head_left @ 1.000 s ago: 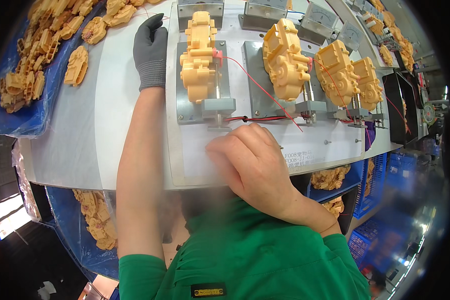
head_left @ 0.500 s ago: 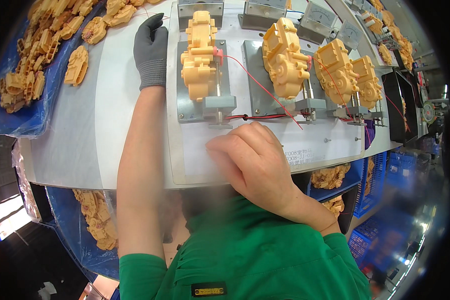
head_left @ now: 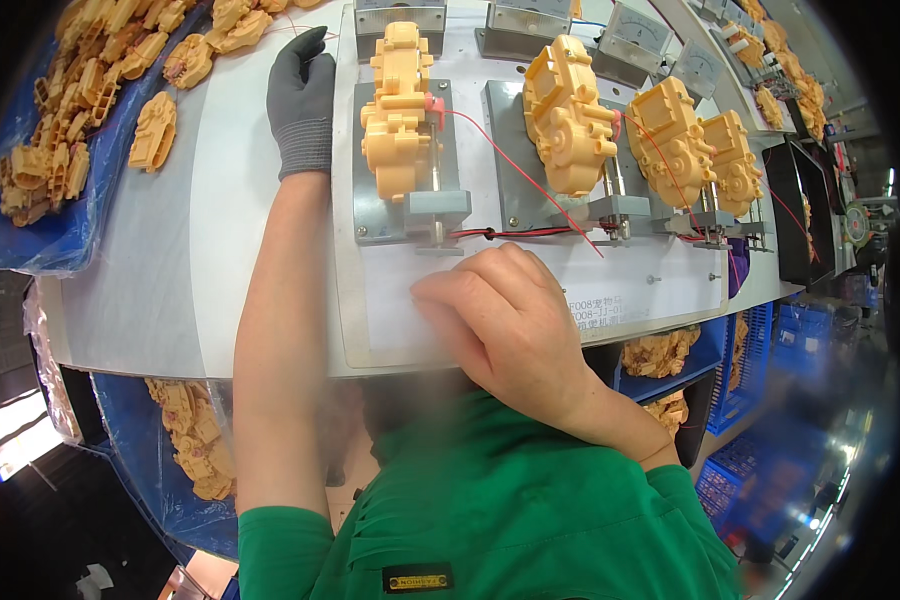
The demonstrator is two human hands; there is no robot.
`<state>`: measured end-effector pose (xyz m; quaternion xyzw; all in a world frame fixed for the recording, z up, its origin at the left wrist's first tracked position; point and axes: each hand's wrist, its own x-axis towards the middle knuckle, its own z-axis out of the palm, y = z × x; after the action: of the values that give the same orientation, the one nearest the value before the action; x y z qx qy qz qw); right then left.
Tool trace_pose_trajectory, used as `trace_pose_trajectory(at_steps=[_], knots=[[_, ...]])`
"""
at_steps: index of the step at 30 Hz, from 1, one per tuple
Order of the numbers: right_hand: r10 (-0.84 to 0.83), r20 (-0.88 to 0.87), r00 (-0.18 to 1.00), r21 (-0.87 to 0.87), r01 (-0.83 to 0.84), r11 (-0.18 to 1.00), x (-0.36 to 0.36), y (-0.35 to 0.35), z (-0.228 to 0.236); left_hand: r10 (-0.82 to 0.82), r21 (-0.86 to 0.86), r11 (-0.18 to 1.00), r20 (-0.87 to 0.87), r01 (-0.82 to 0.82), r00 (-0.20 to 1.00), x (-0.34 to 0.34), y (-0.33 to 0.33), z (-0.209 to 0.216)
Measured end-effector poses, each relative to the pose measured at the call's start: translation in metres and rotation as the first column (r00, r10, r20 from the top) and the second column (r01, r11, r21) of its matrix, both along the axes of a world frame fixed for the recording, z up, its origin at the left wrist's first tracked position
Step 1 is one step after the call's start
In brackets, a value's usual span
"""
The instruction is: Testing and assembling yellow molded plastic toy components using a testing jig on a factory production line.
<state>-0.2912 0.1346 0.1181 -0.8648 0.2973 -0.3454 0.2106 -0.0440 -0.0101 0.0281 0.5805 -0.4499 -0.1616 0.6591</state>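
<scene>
Left hand: I see my left hand (head_left: 302,100) in a grey glove, lying flat on the white surface (head_left: 220,250) at the far side, fingers together and stretched out, holding nothing; it rests just left of the first grey fixture plate (head_left: 370,200).
Right hand: my bare right hand (head_left: 505,320) sits curled, knuckles up, on the near edge of the white test board (head_left: 650,290); I cannot tell whether the fingertips pinch anything, as they are tucked under.
Nearest part: the yellow plastic gearbox housing (head_left: 400,110) stands clamped on that first plate, just right of my gloved hand and far from my right hand.
Wires: a red wire (head_left: 510,165) runs from the housing's right side down to the right; a dark and red bundle (head_left: 510,232) lies just beyond my right knuckles.
Other fixtures: three more yellow housings (head_left: 570,125) sit in a row to the right.
Meters: grey panel meters (head_left: 515,25) line the far edge.
Stock: loose yellow parts (head_left: 70,120) are heaped on blue sheeting at far left.
</scene>
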Motion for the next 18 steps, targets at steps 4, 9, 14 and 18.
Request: trace_pose_trajectory(at_steps=[4,9,14,18], knots=[[0.002,0.004,1.000,-0.002,-0.002,1.000,0.0002,0.0004,-0.0002,0.011,-0.009,1.000,0.016,-0.011,1.000,-0.0010,0.0006,0.0000],[0.007,-0.012,1.000,-0.016,-0.007,1.000,-0.0001,0.0009,0.0009,0.023,-0.006,1.000,0.022,-0.023,1.000,-0.0011,-0.0006,-0.0011],[0.006,-0.019,1.000,-0.028,-0.007,1.000,-0.0002,0.0011,0.0003,0.018,-0.014,1.000,0.013,-0.017,1.000,-0.0011,-0.0006,-0.0010],[0.019,-0.024,1.000,-0.030,-0.020,0.999,-0.0005,0.0009,0.0003,0.048,0.008,0.999,0.040,-0.048,0.998,-0.0031,0.0006,0.0015]])
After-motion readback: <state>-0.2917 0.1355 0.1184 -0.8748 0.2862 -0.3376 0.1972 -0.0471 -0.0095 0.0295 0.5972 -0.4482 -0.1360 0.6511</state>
